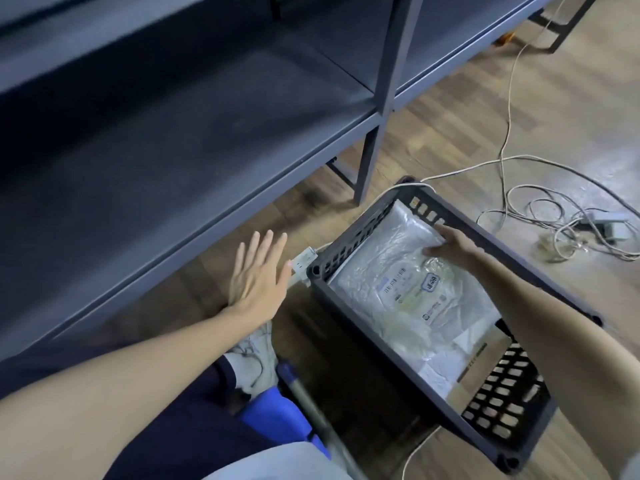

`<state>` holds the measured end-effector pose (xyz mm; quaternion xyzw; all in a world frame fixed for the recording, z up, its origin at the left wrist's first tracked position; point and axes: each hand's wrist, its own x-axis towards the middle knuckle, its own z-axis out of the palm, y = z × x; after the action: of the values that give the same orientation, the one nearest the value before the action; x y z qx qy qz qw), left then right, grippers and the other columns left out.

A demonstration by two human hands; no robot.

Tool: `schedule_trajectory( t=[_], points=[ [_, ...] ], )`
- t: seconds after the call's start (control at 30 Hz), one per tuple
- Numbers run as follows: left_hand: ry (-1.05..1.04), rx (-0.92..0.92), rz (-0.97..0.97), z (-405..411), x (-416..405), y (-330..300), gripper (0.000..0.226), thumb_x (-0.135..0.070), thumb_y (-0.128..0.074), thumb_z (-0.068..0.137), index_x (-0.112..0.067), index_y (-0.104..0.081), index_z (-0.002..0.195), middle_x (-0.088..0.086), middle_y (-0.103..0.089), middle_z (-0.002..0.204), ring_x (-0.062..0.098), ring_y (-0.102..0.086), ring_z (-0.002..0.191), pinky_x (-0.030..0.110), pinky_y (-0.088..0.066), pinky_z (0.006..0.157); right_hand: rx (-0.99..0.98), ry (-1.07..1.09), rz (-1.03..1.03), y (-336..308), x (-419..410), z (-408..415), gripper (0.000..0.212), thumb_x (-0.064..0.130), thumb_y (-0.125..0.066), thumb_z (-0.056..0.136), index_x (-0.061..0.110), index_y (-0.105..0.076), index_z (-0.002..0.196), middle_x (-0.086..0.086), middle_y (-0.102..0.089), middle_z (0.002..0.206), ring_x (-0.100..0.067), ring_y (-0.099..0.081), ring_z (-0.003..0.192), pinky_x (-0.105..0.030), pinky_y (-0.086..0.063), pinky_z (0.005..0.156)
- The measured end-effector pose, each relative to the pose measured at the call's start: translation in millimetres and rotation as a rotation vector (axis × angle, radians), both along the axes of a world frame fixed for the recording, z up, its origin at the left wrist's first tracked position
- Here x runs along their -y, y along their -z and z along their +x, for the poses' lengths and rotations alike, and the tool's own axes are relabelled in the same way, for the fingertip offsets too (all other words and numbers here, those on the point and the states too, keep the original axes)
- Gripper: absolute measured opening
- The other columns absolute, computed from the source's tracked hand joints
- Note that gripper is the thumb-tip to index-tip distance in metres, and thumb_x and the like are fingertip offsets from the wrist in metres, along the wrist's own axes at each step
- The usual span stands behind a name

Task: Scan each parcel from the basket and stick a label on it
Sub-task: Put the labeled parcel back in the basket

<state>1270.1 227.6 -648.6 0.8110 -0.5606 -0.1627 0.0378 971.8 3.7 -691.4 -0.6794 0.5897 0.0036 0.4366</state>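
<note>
In the lower right of the frame, the dark plastic basket [360,233] holds a silvery plastic-wrapped parcel [398,271] on top. The right hand [453,245] pinches its far edge; lifting it flat and slowly should keep the slippery film from sliding. The left hand [258,271] hovers mid-frame, fingers spread, holding nothing.

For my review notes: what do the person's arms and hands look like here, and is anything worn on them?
Both forearms are bare with no sleeve in view. The left hand and right hand carry no gloves, and no rings, watch or wristband show. No markings are visible on either arm.
</note>
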Motion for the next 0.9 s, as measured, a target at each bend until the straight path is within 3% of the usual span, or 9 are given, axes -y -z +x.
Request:
schedule_trajectory(
  t=[0.07,0.2,0.33,0.43,0.53,0.6,0.7,0.8,0.9],
  points=[
    [0.025,0.042,0.004,2,0,4,0.055,-0.042,-0.015,0.102,-0.026,-0.009,0.154,0.000,-0.005,0.161,0.017,0.006,0.148,0.034,0.012,0.118,-0.078,0.020,-0.080,13,-6,15,0.057,0.009,-0.073,0.081,0.007,-0.052,0.133,-0.013,-0.060,0.118,-0.029,-0.057,0.112,-0.030,-0.040,0.083],
    [0.066,0.071,0.022,-3,1,9,0.064,-0.046,-0.007,0.093,-0.024,-0.009,0.154,0.000,-0.004,0.161,0.018,0.006,0.148,0.033,0.013,0.118,-0.303,0.076,-0.271,31,-24,38,0.053,0.020,-0.062,0.092,0.020,-0.044,0.142,-0.018,-0.051,0.128,-0.033,-0.049,0.115,-0.037,-0.042,0.091],
    [0.064,0.059,0.022,-8,0,10,0.064,-0.046,-0.007,0.093,-0.024,-0.007,0.154,-0.001,-0.002,0.161,0.016,0.008,0.148,0.031,0.015,0.116,-0.637,0.046,-0.429,46,-40,55,0.046,0.002,-0.048,0.091,0.002,-0.040,0.137,-0.022,-0.048,0.122,-0.034,-0.043,0.114,-0.042,-0.034,0.102],
    [0.060,0.067,0.024,-5,2,10,0.065,-0.046,-0.007,0.092,-0.024,-0.007,0.154,0.000,-0.002,0.161,0.017,0.008,0.148,0.031,0.015,0.115,-0.715,-0.031,-0.354,62,-51,55,0.058,0.005,-0.036,0.093,-0.003,-0.017,0.147,-0.026,-0.019,0.153,-0.039,-0.017,0.143,-0.050,-0.008,0.119],
    [0.055,0.064,0.014,-1,1,9,0.066,-0.045,-0.007,0.092,-0.022,-0.008,0.154,0.001,-0.004,0.161,0.017,0.007,0.148,0.031,0.014,0.116,-0.798,-0.083,-0.160,76,-68,48,0.057,0.027,-0.033,0.100,0.004,-0.019,0.150,-0.024,0.006,0.157,-0.040,0.008,0.145,-0.054,0.012,0.112],
    [0.060,0.050,-0.004,0,-2,10,0.066,-0.045,-0.005,0.092,-0.021,-0.010,0.154,0.002,-0.007,0.161,0.017,0.004,0.149,0.030,0.014,0.116,-0.751,-0.035,-0.052,77,-76,45,0.059,0.032,-0.033,0.101,0.009,-0.014,0.152,-0.027,-0.003,0.157,-0.041,0.002,0.146,-0.057,0.010,0.112],
    [0.084,0.053,-0.025,1,-6,9,0.071,-0.047,0.000,0.089,-0.019,-0.012,0.153,0.002,-0.009,0.161,0.017,0.003,0.149,0.029,0.015,0.116,-0.717,-0.017,-0.059,69,-77,46,0.056,0.032,-0.035,0.099,0.010,-0.022,0.149,-0.027,-0.016,0.154,-0.040,-0.006,0.146,-0.058,0.005,0.114],
    [0.085,0.070,-0.040,5,-6,2,0.073,-0.047,0.001,0.087,-0.019,-0.013,0.153,0.002,-0.010,0.161,0.017,0.002,0.149,0.029,0.016,0.115,-0.662,0.063,-0.158,52,-66,51,0.054,0.021,-0.039,0.093,0.002,-0.032,0.142,-0.025,-0.027,0.150,-0.039,-0.015,0.143,-0.053,-0.002,0.118],
    [0.089,0.082,-0.067,10,-3,-14,0.075,-0.047,0.003,0.086,-0.019,-0.014,0.153,0.001,-0.008,0.161,0.018,0.003,0.149,0.028,0.018,0.114,-0.559,0.039,-0.311,28,-50,66,0.051,0.024,-0.041,0.092,0.002,-0.036,0.138,-0.019,-0.032,0.148,-0.034,-0.021,0.141,-0.051,-0.009,0.117]
  ],
)
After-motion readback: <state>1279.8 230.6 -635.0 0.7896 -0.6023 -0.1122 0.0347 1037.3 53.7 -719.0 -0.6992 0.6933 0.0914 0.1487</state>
